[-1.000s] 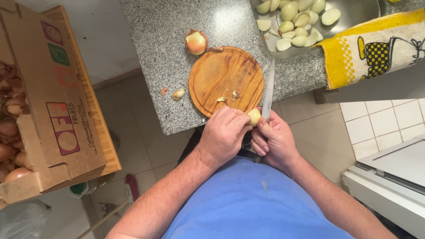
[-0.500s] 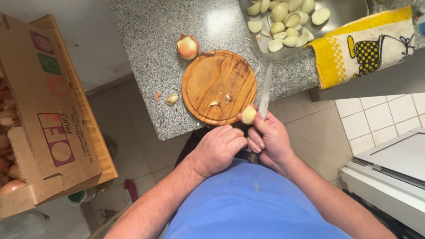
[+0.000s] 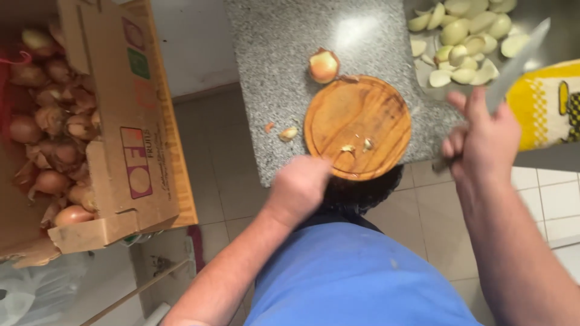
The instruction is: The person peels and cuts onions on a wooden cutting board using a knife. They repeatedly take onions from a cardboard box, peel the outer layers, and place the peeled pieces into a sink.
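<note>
The right hand grips a knife, blade slanting up and away toward a tray of peeled onion pieces. The left hand, curled closed, sits at the near edge of a round wooden board. An unpeeled onion lies beyond the board, nearer the left hand.

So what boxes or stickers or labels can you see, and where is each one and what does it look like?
Cardboard box: on the left, beside the counter; brown, open-topped, full of brown-skinned onions.
Printed panels on the box: on its side wall facing the counter; coloured patches in green, orange and purple-pink on the brown card.
Cloth: at the right edge; yellow and white with a dark printed picture. No screens or signs are in view.
</note>
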